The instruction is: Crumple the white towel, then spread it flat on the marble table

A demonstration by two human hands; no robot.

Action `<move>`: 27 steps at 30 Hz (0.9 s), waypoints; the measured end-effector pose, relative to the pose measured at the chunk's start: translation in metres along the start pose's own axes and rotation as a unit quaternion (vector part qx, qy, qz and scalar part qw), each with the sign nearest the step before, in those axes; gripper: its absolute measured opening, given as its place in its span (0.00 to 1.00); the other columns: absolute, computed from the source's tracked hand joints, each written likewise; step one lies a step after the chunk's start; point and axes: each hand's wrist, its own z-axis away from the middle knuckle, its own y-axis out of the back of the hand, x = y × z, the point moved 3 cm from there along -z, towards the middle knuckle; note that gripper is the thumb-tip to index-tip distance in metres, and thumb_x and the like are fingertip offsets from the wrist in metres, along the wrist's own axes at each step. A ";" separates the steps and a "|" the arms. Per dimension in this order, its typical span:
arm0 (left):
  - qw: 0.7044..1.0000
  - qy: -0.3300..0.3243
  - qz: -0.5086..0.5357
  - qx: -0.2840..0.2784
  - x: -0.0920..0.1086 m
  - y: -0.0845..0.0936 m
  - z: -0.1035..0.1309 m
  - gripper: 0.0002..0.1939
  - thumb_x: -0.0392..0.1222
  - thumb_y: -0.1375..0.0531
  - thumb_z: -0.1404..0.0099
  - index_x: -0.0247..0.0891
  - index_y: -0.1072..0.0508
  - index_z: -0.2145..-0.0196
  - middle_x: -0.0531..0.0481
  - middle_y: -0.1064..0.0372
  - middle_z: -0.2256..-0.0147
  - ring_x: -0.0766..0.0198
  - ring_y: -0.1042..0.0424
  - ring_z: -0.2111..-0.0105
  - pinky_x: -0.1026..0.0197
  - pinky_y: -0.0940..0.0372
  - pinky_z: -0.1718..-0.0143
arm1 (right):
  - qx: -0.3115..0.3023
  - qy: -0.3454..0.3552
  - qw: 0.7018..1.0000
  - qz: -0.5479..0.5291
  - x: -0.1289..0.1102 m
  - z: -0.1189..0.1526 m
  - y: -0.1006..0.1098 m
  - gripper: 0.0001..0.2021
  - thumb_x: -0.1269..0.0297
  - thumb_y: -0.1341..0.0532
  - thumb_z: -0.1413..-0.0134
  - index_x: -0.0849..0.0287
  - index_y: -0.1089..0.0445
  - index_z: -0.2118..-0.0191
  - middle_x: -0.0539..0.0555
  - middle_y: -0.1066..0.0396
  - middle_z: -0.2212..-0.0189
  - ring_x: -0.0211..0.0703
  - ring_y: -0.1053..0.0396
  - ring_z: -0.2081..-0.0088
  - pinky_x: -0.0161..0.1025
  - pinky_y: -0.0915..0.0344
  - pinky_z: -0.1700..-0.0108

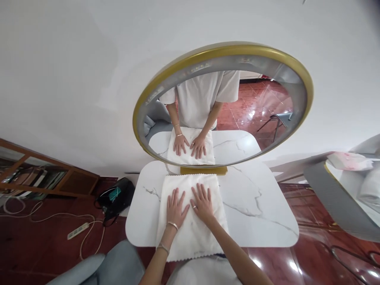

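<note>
A white cloth (191, 233) with scalloped edges lies spread on a white marble-patterned table (252, 206), its near end hanging toward my lap. My left hand (175, 208) rests flat on the cloth's left half, fingers stretched out, with two bracelets on the wrist. On the right half, my right hand (202, 204) lies palm down with spread fingers and a ring on one of them. The hands are slightly apart, thumbs pointing toward each other. Neither one grips anything.
An oval gold-framed mirror (219, 114) stands at the table's back on a gold base (203, 170), reflecting my arms. Left are a black bag (121, 196), a power strip (78, 230) with cables and a wooden shelf (80, 183). A grey chair (118, 261) is near left; a grey-sided table (335, 198) stands right.
</note>
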 end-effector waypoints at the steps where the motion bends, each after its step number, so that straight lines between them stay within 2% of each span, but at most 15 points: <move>1: 1.000 0.019 -0.007 0.007 -0.004 0.003 0.011 0.28 0.50 0.48 0.33 0.43 0.43 0.38 0.40 0.57 0.34 0.49 0.53 0.36 0.43 0.53 0.39 | 0.000 0.000 1.000 -0.002 -0.003 -0.001 -0.001 0.27 0.56 0.52 0.37 0.52 0.54 0.34 0.56 0.58 0.33 0.51 0.62 0.33 0.54 0.62 0.36; 4: 0.998 0.062 -0.020 0.023 0.003 0.010 0.055 0.29 0.50 0.48 0.33 0.46 0.46 0.37 0.40 0.65 0.33 0.44 0.58 0.35 0.39 0.55 0.40 | 0.007 -0.035 0.999 0.002 0.003 0.003 0.001 0.26 0.54 0.52 0.37 0.51 0.49 0.35 0.55 0.56 0.34 0.49 0.59 0.33 0.50 0.57 0.36; 6: 0.999 0.038 -0.016 0.019 0.023 0.011 0.081 0.31 0.52 0.46 0.35 0.50 0.48 0.36 0.42 0.68 0.32 0.42 0.60 0.35 0.37 0.60 0.39 | 0.013 -0.064 0.998 0.011 0.019 0.012 0.005 0.26 0.51 0.52 0.37 0.51 0.47 0.36 0.56 0.56 0.33 0.49 0.58 0.34 0.49 0.56 0.37; 8: 1.000 0.001 -0.006 0.016 0.049 0.009 0.095 0.35 0.56 0.44 0.38 0.52 0.50 0.36 0.43 0.68 0.32 0.40 0.61 0.35 0.36 0.64 0.39 | 0.016 -0.082 0.996 0.021 0.041 0.024 0.011 0.27 0.49 0.54 0.37 0.51 0.47 0.36 0.55 0.57 0.33 0.49 0.59 0.33 0.50 0.57 0.36; 10: 1.000 -0.027 0.009 0.014 0.072 0.006 0.095 0.36 0.59 0.44 0.38 0.52 0.51 0.36 0.42 0.67 0.33 0.40 0.62 0.35 0.37 0.67 0.39 | 0.018 -0.104 0.994 0.035 0.066 0.038 0.018 0.28 0.46 0.57 0.37 0.52 0.46 0.36 0.55 0.57 0.33 0.50 0.60 0.33 0.52 0.59 0.36; 12: 0.998 -0.051 0.025 0.008 0.089 0.004 0.085 0.36 0.60 0.45 0.38 0.52 0.51 0.36 0.43 0.66 0.33 0.41 0.61 0.35 0.38 0.68 0.38 | 0.023 -0.140 0.989 0.050 0.090 0.049 0.024 0.30 0.44 0.62 0.37 0.52 0.46 0.36 0.55 0.56 0.34 0.51 0.60 0.33 0.57 0.62 0.36; 14: 0.997 -0.071 0.035 0.000 0.099 0.004 0.074 0.36 0.60 0.45 0.38 0.52 0.51 0.36 0.44 0.65 0.33 0.42 0.60 0.35 0.38 0.69 0.38 | 0.025 -0.170 0.983 0.056 0.108 0.055 0.029 0.32 0.43 0.65 0.38 0.52 0.47 0.36 0.55 0.54 0.34 0.52 0.60 0.34 0.62 0.64 0.37; 16: 0.996 -0.080 0.035 -0.002 0.103 0.005 0.067 0.36 0.60 0.46 0.38 0.52 0.51 0.36 0.44 0.64 0.33 0.43 0.59 0.35 0.39 0.70 0.38 | 0.031 -0.179 0.982 0.050 0.115 0.057 0.031 0.34 0.42 0.67 0.39 0.53 0.47 0.36 0.56 0.54 0.34 0.53 0.60 0.34 0.65 0.65 0.38; 20: 0.996 -0.085 0.016 0.004 0.098 0.008 0.067 0.35 0.60 0.46 0.37 0.53 0.50 0.36 0.45 0.61 0.33 0.45 0.57 0.35 0.41 0.71 0.38 | 0.058 -0.135 0.989 0.025 0.102 0.072 0.035 0.33 0.43 0.65 0.38 0.55 0.53 0.34 0.60 0.55 0.34 0.56 0.61 0.33 0.66 0.62 0.39; 24: 0.997 -0.078 -0.003 0.020 0.085 0.011 0.072 0.34 0.59 0.47 0.37 0.52 0.50 0.36 0.45 0.59 0.34 0.46 0.56 0.35 0.43 0.71 0.38 | 0.033 -0.020 0.999 0.011 0.070 0.116 0.040 0.32 0.46 0.53 0.40 0.47 0.61 0.33 0.56 0.60 0.33 0.58 0.60 0.34 0.65 0.61 0.38; 27: 0.995 -0.095 -0.011 0.025 0.075 0.013 0.074 0.34 0.58 0.47 0.37 0.52 0.50 0.36 0.45 0.57 0.34 0.48 0.55 0.36 0.44 0.70 0.38 | 0.023 0.005 1.000 0.017 0.054 0.138 0.042 0.35 0.48 0.48 0.42 0.46 0.62 0.33 0.56 0.60 0.33 0.61 0.59 0.34 0.64 0.60 0.38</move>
